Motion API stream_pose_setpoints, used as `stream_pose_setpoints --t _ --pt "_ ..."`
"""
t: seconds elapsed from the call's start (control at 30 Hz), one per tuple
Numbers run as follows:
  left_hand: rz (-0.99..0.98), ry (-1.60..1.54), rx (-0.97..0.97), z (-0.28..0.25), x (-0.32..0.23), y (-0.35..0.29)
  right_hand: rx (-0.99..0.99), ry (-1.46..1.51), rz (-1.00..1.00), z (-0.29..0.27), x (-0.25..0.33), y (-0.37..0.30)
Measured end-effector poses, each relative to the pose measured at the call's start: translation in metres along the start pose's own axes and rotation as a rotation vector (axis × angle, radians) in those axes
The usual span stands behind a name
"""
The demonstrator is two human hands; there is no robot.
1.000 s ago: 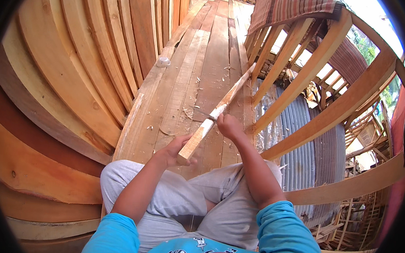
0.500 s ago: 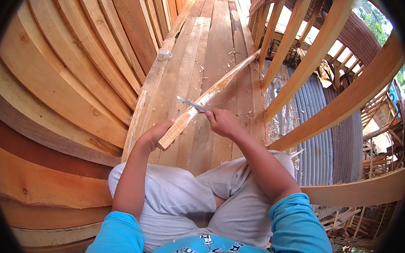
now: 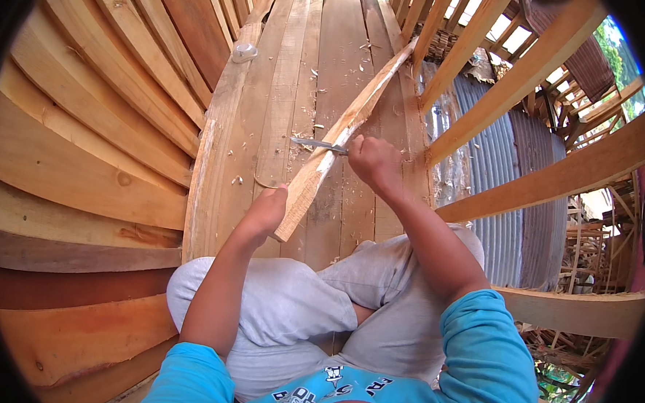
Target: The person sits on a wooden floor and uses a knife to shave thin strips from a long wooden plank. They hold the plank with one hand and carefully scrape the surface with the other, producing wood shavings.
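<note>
A long wooden strip (image 3: 305, 190) slants from my lap side away to the upper right, its far tip near the railing. My left hand (image 3: 266, 212) is closed around its near end, on the left side. In my right hand (image 3: 375, 163) is a knife (image 3: 312, 142), its handle mostly hidden in my fist. The blade points left and lies across the strip about midway, touching it. Beyond the blade the strip's surface looks whittled and paler in patches.
Wood shavings (image 3: 239, 179) lie scattered over the plank floor (image 3: 275, 126). A small clear plastic container (image 3: 244, 52) stands at the far left. Boards (image 3: 84, 160) line the left side. On the right are railing slats (image 3: 504, 80), with corrugated metal sheets (image 3: 495, 181) beyond and below.
My right hand and the knife have moved farther away and to the right. The near end of the strip, with my left hand on it, has shifted slightly right. The view has tilted a little.
</note>
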State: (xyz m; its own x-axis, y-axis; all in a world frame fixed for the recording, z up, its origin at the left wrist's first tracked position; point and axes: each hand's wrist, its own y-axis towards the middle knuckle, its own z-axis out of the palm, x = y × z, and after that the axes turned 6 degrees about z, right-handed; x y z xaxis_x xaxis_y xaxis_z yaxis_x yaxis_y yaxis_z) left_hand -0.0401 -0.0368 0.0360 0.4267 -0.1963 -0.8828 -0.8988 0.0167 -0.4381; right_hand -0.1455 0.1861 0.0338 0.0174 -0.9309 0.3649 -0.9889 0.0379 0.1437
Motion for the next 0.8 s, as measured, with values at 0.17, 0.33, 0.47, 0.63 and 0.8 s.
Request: stream_pose_setpoints --t 0.17,0.33,0.47,0.63,0.8 --pt "-0.021 0.074 -0.018 0.002 -0.011 -0.009 0.035 0.021 0.089 0.0 0.009 -0.006" --pt "-0.069 -0.024 0.062 -0.009 -0.009 -0.013 0.069 0.032 -0.025 -0.001 0.011 -0.003" --pt "-0.066 -0.044 0.047 -0.013 0.003 -0.006 0.103 0.014 -0.037 -0.006 0.033 -0.027" --pt "-0.009 0.046 0.032 0.001 -0.006 -0.016 0.01 -0.002 -0.091 -0.01 0.005 0.006" --pt "-0.018 0.012 -0.032 0.0 -0.002 -0.01 0.141 -0.081 -0.065 -0.01 0.043 -0.032"
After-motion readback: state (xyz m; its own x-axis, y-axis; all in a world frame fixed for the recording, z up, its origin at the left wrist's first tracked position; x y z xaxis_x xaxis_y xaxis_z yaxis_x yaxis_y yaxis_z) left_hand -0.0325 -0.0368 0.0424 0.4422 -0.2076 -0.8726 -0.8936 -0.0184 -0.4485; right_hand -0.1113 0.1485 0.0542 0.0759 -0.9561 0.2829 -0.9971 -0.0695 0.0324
